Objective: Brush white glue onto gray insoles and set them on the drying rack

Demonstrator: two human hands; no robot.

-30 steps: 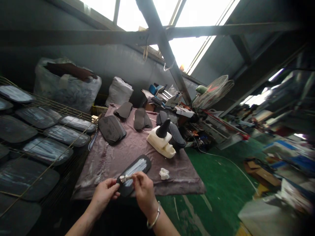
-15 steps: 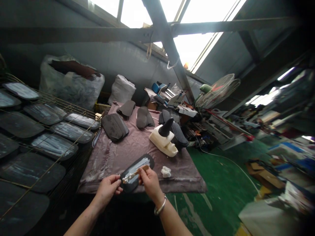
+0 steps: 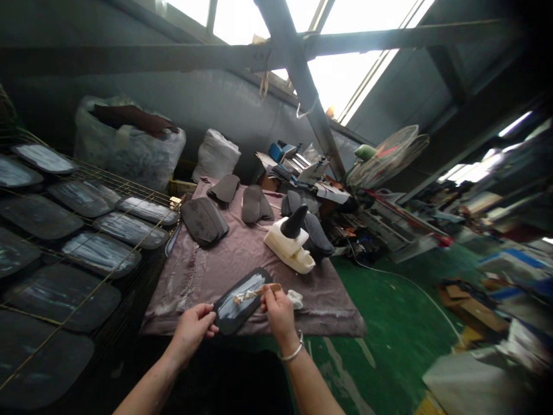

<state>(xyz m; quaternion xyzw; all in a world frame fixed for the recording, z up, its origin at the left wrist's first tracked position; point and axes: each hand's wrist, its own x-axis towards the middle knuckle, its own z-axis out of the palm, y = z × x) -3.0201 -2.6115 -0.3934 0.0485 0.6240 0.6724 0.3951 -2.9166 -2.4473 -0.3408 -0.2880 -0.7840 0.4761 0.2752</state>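
Observation:
At the near edge of the cloth-covered table (image 3: 203, 288) lies a dark oval pad (image 3: 228, 324), its upper face streaked with wet white paste. My left hand (image 3: 192, 328) pinches the pad's near left end between thumb and fingers. In my right hand (image 3: 279, 314) is a small flat wooden spatula (image 3: 271, 287), its tip coated with paste and resting over the pad's middle. A crumpled white wad (image 3: 295, 299) sits just beyond my right hand, partly hidden by it. Farther back stands a cut-open cream plastic container (image 3: 287, 249) with a black cone-shaped nozzle (image 3: 294, 222) on it.
To the left, a wire rack (image 3: 103, 288) carries several dark pads smeared with white. Stacks of dark pads (image 3: 203, 222) lie along the table's back. A filled plastic bag (image 3: 129, 150) stands behind the rack. A fan (image 3: 389, 155) is at the right, above green floor (image 3: 389, 311).
My right hand has moved right and slightly up along the pad with the spatula, uncovering more of the white streaks. My left hand stays at the pad's end.

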